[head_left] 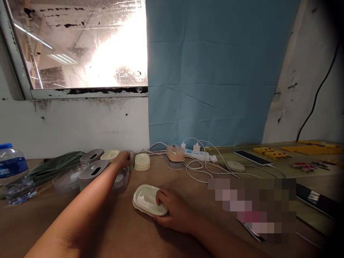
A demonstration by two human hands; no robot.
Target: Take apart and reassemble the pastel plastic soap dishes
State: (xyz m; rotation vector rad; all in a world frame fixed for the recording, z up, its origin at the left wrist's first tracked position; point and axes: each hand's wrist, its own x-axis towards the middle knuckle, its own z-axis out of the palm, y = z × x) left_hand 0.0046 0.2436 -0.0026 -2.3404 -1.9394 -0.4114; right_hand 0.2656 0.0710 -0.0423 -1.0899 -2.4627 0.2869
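My right hand (173, 208) is closed around the right end of a cream plastic lid (145, 200) on the brown table, thumb at its near edge and fingers over the top. Farther back on the left, my left hand (123, 160) reaches among the containers, beside a grey container (131, 157) and a cream lid (110, 155); its fingertips are hidden. Under and beside that forearm are a grey-topped box with a dark slot (94, 171) and a clear plastic tray (122, 181). Right of my left hand sits a small stack of cream lids (142, 163).
At left stand a water bottle (16, 175), a green pouch (57, 166) and another clear tray (60, 181). A peach-topped box (175, 154) is near the power strip (195, 154) and loose white cables. Phones (252, 157) and yellow pieces (271, 152) lie right; one patch is pixelated.
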